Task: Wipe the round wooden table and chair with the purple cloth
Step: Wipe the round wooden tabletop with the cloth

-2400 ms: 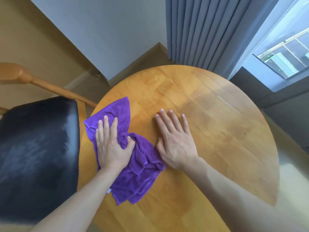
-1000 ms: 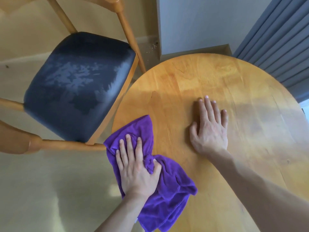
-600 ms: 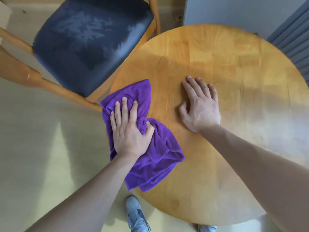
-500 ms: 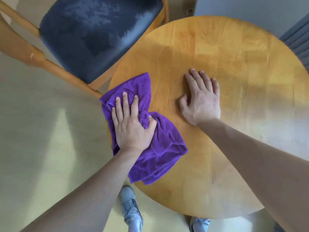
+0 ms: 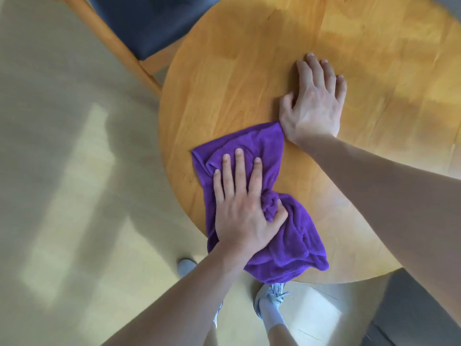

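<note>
Purple cloth [image 5: 259, 193] lies bunched on the round wooden table [image 5: 249, 78], at the table's near-left edge, with its near end hanging slightly past the rim. Left hand [image 5: 243, 208] rests palm-down on the cloth: four fingers straight and spread, pressing the fabric flat, while the thumb gathers a fold of cloth against the palm. Right hand [image 5: 314, 103] lies flat on the bare wood toward the table's centre, fingers extended and close together, holding nothing; the heel of this hand touches the far corner of the cloth. Chair [image 5: 149, 23] stands at the table's far-left edge, its dark seat pad and light wooden frame partly visible. Two light-coloured shoes [image 5: 270, 295] stand on the pale floor [image 5: 62, 171] below the near rim.
</note>
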